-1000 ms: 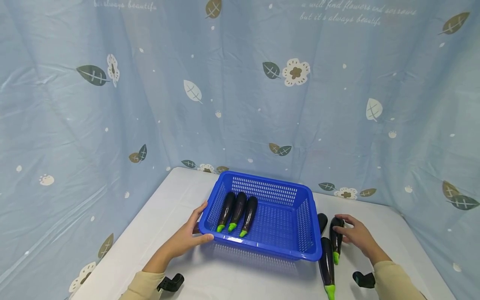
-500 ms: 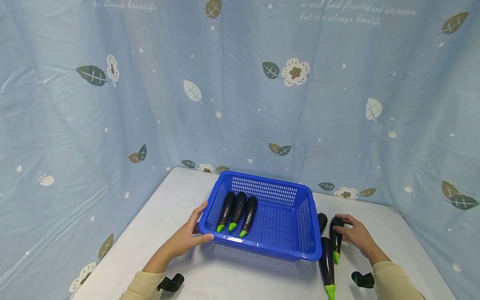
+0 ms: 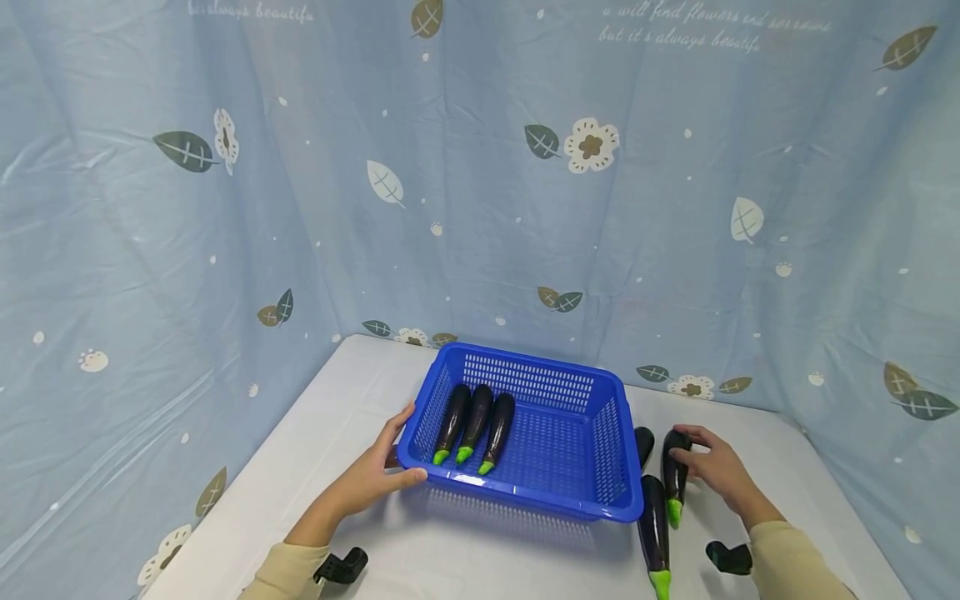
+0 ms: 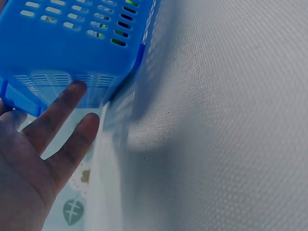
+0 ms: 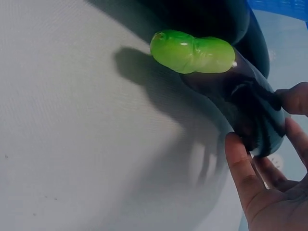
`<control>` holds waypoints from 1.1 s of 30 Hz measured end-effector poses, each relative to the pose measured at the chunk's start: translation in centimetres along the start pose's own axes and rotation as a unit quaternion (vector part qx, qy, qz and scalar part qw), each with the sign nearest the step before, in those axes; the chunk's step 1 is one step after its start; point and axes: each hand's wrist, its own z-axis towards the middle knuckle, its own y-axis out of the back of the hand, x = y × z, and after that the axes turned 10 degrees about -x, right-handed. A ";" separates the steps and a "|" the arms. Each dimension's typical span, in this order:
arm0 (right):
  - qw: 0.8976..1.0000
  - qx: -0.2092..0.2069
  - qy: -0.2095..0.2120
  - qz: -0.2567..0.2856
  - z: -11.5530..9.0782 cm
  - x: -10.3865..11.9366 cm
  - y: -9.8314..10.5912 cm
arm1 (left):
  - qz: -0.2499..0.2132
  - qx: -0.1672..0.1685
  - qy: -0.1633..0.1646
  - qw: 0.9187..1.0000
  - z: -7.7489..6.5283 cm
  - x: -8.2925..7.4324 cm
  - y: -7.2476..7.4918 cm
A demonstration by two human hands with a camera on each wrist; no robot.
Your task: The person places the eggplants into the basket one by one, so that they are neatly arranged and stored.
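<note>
A blue plastic basket holds three dark purple eggplants with green stems, among them the right one. My left hand holds its front left corner, thumb at the front rim and fingers along the left side. In the left wrist view, two straight fingers spread by the basket wall. My right hand grips an eggplant near its rounded end, its green stem pointing toward me. Thumb and fingertips close on its sides in the right wrist view.
Beside the basket's right wall lie two more eggplants, a front one and a back one partly hidden by the basket. A white cloth covers the table. A blue patterned curtain hangs behind and at the sides.
The eggplant in my right hand has shifted slightly to the right, with a wider gap from the eggplants beside it. My left hand and the basket look unmoved.
</note>
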 end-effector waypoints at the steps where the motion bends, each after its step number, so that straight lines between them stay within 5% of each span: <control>1: 1.000 0.000 0.002 0.001 0.0 0.1 0.1 | 0.001 0.000 -0.001 1.000 0.0 0.0 0.0; 33: 0.998 -0.016 0.048 0.024 0.4 2.6 1.0 | -0.006 0.000 0.010 1.000 -0.1 -0.4 0.2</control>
